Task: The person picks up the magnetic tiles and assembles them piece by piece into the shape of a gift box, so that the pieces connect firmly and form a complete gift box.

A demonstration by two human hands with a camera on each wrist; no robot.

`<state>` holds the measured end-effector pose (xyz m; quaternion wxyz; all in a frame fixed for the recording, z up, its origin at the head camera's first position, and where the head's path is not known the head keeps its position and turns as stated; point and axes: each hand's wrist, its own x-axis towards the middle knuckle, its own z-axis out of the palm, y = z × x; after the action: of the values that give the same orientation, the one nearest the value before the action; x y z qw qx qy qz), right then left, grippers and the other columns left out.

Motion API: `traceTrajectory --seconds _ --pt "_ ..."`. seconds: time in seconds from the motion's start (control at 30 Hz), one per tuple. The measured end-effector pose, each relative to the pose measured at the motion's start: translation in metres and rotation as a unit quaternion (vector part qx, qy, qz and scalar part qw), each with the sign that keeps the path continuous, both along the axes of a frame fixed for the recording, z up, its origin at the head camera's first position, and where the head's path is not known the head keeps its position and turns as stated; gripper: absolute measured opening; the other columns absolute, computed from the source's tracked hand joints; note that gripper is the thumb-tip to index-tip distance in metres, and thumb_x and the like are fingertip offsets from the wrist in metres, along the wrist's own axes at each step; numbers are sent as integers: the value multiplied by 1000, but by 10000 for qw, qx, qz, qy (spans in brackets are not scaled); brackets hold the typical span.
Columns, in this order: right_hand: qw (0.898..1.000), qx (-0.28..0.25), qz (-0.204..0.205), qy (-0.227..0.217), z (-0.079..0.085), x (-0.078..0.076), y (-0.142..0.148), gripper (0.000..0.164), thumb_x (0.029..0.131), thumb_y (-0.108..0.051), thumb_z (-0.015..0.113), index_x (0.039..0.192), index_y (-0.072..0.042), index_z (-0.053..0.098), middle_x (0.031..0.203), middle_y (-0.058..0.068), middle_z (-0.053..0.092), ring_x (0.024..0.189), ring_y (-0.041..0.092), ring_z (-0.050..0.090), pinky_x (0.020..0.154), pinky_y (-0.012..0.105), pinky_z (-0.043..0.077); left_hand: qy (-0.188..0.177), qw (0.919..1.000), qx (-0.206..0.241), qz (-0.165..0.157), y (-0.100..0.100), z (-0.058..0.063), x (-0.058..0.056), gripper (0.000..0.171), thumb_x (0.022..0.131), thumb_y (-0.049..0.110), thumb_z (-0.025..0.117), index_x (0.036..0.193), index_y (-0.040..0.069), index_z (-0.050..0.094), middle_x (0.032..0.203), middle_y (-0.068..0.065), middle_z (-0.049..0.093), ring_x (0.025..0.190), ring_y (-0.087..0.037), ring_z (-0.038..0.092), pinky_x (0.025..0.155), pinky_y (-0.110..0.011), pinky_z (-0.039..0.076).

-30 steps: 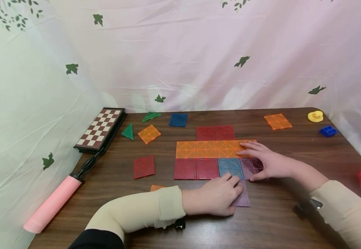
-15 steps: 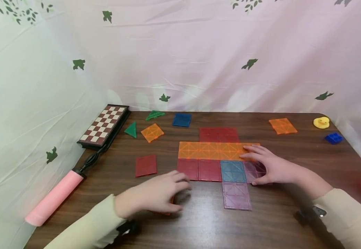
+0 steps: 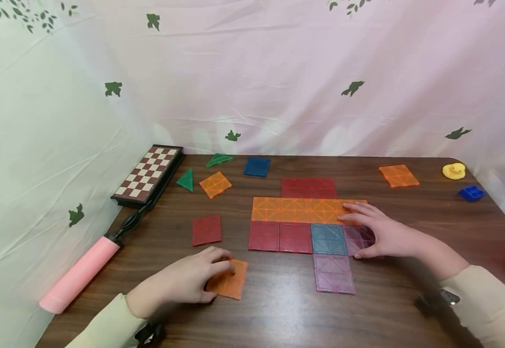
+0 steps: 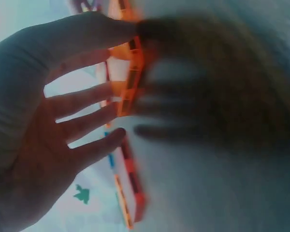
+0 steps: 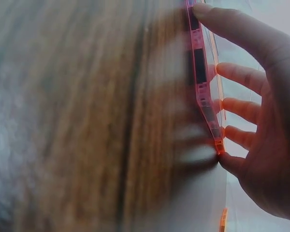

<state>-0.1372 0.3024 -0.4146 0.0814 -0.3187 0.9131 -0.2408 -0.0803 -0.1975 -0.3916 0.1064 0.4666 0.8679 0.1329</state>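
Observation:
Flat magnetic tiles lie joined on the wooden table. An orange row [image 3: 280, 210] runs across the middle, with red tiles [image 3: 308, 187] behind it. In front lie two red tiles, a blue tile [image 3: 329, 239] and a purple tile [image 3: 353, 237]; another purple tile [image 3: 334, 274] joins the blue one's near edge. My right hand [image 3: 389, 234] rests on the right end, thumb against the purple tile's edge, fingertips on the orange row. At front left my left hand [image 3: 187, 278] holds a loose orange square tile [image 3: 235, 282] between thumb and fingers; its left part is hidden.
A loose red tile [image 3: 206, 230] lies left of the joined tiles. Farther back are green triangles [image 3: 185, 180], an orange tile [image 3: 215, 184], a blue tile [image 3: 257, 166], a chessboard [image 3: 148, 175] and a pink-handled pump-like object [image 3: 80, 273]. At right sit a yellow duck [image 3: 454, 170] and blue brick [image 3: 471, 193].
My left hand has left the front purple tile, moved left across the table and taken hold of the loose orange tile. The right hand has stayed on the joined tiles.

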Motion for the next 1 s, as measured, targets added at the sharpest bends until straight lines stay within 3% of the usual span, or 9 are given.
traceTrajectory --seconds 0.17,0.63,0.8,1.0 --pt "10000 7 -28 -11 1 1 1 86 74 -45 90 147 -19 54 160 20 31 145 51 18 103 78 26 578 9977 278 -221 17 -11 -4 52 78 30 81 124 16 63 128 -2 56 114 -17 53 95 -34 50" --pt "10000 -6 -49 -23 0 -1 0 87 73 -46 90 147 -18 54 160 20 30 145 50 17 104 77 25 1100 9895 210 -918 105 -12 -12 51 87 38 75 129 14 59 126 -6 56 109 -19 51 91 -27 47" --pt "9999 15 -94 -55 1 -1 0 87 73 -46 90 147 -18 54 160 20 30 146 50 17 103 78 24 1282 9871 156 -944 125 -12 -14 52 88 41 73 130 14 61 126 -6 57 108 -19 51 91 -26 47" --pt "9998 6 -123 -151 1 0 -1 86 74 -46 90 147 -18 54 161 20 29 146 51 16 104 78 25 1415 9863 76 -846 135 -14 -14 48 88 40 72 127 14 63 129 -7 59 113 -20 52 97 -27 46"
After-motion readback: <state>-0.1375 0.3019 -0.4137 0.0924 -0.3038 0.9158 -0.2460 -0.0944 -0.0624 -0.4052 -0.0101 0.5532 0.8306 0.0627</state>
